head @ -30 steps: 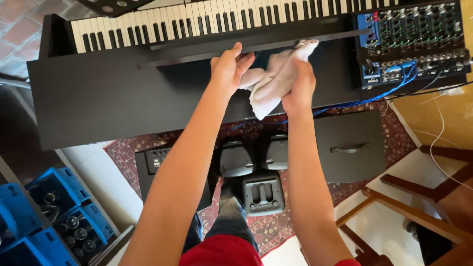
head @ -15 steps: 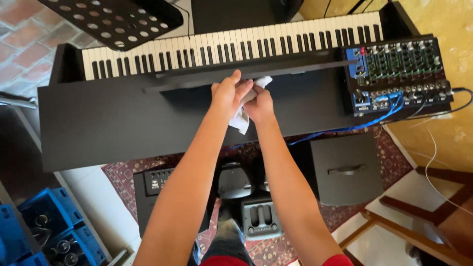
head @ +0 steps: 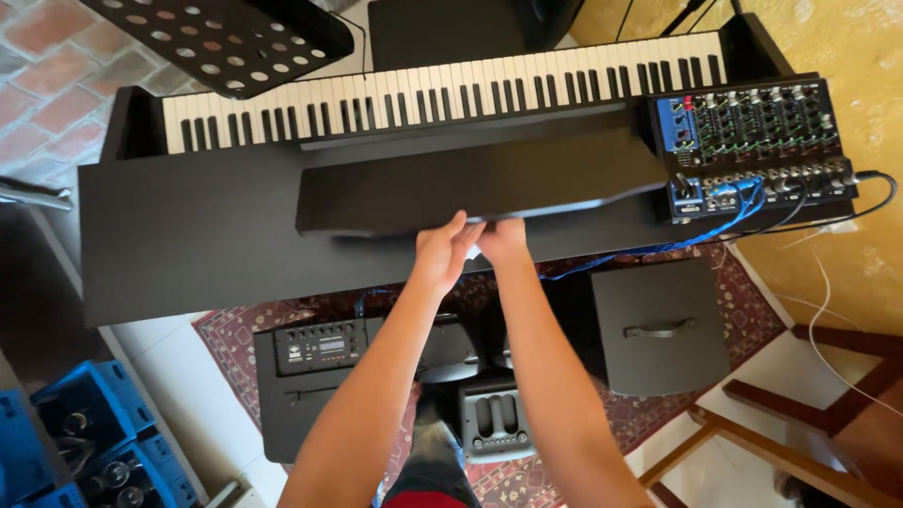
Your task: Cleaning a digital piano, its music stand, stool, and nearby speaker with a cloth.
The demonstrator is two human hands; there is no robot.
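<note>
Both my left hand (head: 442,252) and right hand (head: 503,240) pinch the black music rest (head: 480,179) at its six-o'clock edge, fingers clamped, steadying it, white cloth (head: 478,252) between.

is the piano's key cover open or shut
Open: the black and white keys lie fully bare. Both hands rest at the edge of the black music rest.

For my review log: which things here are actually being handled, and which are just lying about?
In hand: left hand, right hand, white cloth barely showing between them, black piano top.
Lying about: mixer, perforated music stand, amplifier, blue crates.
</note>
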